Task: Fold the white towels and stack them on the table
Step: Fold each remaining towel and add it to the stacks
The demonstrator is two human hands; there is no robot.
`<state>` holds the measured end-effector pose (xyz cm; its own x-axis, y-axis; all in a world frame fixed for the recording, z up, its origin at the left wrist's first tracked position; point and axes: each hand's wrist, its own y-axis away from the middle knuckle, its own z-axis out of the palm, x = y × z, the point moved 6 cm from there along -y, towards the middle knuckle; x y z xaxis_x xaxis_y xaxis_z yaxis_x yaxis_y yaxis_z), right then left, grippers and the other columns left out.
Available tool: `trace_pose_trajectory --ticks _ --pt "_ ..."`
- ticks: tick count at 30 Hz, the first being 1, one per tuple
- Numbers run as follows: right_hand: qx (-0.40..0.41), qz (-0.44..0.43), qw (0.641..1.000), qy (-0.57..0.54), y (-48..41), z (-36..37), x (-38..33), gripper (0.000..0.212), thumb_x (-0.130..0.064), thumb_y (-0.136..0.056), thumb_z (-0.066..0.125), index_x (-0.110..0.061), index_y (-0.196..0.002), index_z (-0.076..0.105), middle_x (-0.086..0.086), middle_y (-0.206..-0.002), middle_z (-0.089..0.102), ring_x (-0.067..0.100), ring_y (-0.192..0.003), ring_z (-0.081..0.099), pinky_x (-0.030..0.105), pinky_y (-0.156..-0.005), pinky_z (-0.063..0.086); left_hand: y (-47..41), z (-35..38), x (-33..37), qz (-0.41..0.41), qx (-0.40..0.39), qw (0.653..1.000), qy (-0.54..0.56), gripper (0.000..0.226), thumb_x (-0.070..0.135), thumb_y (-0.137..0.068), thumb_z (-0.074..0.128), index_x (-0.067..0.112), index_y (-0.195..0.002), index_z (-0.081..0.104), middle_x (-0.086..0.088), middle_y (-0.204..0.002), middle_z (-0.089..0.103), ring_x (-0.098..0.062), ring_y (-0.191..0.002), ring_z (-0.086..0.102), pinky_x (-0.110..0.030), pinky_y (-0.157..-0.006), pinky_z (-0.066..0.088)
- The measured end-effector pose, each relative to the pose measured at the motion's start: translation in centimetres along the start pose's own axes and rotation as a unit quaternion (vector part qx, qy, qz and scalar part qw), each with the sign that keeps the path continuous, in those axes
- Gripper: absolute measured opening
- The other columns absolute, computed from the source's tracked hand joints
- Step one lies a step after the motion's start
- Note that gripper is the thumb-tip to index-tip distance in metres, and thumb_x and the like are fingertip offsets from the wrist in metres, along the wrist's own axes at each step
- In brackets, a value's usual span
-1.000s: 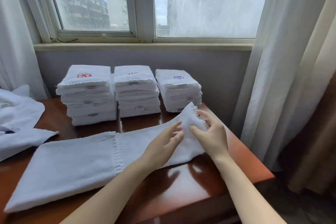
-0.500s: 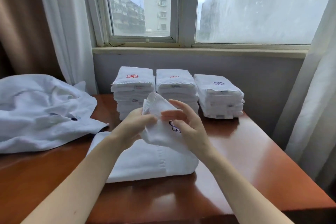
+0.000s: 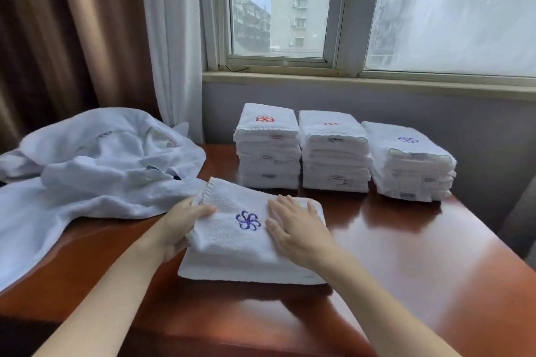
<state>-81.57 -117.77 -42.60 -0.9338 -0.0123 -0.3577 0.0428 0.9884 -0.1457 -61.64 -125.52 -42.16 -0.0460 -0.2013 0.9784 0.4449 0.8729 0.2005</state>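
Lying crosswise, towel [image 3: 232,243] (emblem up) points fringed end left.

A folded towel [image 3: 232,243] lies on the table [image 3: 420,269] near its front middle, with the left hand [image 3: 181,224] gripping its left edge and the right hand [image 3: 295,229] flat on its right half. Behind it, along the table's back edge under the window [image 3: 290,9], stand the left stack [image 3: 268,151], middle stack [image 3: 333,153] and right stack [image 3: 409,165] of folded towels, side by side. A heap of unfolded towels [image 3: 95,165] lies just left of the folded towel.

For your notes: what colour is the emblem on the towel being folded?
Towel emblem: blue-purple, head view.
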Motion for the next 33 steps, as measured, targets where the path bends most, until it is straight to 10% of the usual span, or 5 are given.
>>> trace_pose_trajectory --ticks 5,10,16,24,33 --pt "-0.033 0.003 0.998 0.052 -0.1 1.1 0.0 0.057 -0.049 -0.104 0.026 -0.025 -0.155 0.02 -0.001 -0.166 0.008 0.015 -0.152 -0.003 0.047 -0.121 -0.011 -0.4 -3.0 -0.4 0.024 0.062 0.987 -0.144 0.027 0.004 -0.092 0.061 0.01 -0.117 0.066 -0.003 -0.095 0.077 -0.019 -0.087 0.074 -0.027 -0.068 0.056" --pt "-0.043 0.004 0.995 0.094 -0.2 2.3 0.2 0.064 -0.057 -0.101 0.019 -0.028 -0.157 0.011 -0.001 -0.166 -0.001 0.016 -0.152 -0.01 0.049 -0.12 -0.013 0.0 -5.2 1.0 0.042 0.159 0.887 -0.431 0.059 0.016 -0.08 0.067 0.031 -0.135 0.05 0.005 -0.111 0.061 -0.014 -0.097 0.062 -0.034 -0.085 0.052" --pt "-0.03 0.002 0.995 0.099 -0.2 3.0 0.6 0.075 -0.067 -0.094 0.017 -0.029 -0.158 0.008 -0.002 -0.166 -0.003 0.014 -0.151 -0.012 0.048 -0.12 -0.015 0.1 2.0 3.2 0.295 0.098 0.793 -0.524 0.047 0.014 -0.092 0.053 0.036 -0.134 0.056 0.013 -0.133 0.054 -0.008 -0.13 0.043 -0.031 -0.106 0.037" --pt "-0.009 -0.016 0.998 0.067 -0.3 3.1 1.3 0.08 -0.073 -0.087 0.016 -0.034 -0.157 0.01 -0.007 -0.166 -0.003 0.01 -0.151 -0.012 0.045 -0.121 -0.01 -3.2 2.4 -2.4 0.166 0.011 0.72 -0.673 0.054 0.05 -0.103 0.018 0.039 -0.156 0.014 0.006 -0.166 0.006 -0.01 -0.152 -0.005 -0.04 -0.123 -0.005" --pt "0.12 -0.096 0.987 0.051 -0.1 0.0 1.8 0.043 -0.037 -0.098 0.045 -0.025 -0.138 0.056 -0.007 -0.147 0.05 0.013 -0.141 0.039 0.03 -0.113 0.031 -2.3 3.8 -2.2 0.09 0.059 0.671 -0.733 0.061 0.055 -0.099 0.015 0.036 -0.156 0.011 -0.007 -0.155 0.032 -0.028 -0.142 0.026 -0.05 -0.119 0.011"
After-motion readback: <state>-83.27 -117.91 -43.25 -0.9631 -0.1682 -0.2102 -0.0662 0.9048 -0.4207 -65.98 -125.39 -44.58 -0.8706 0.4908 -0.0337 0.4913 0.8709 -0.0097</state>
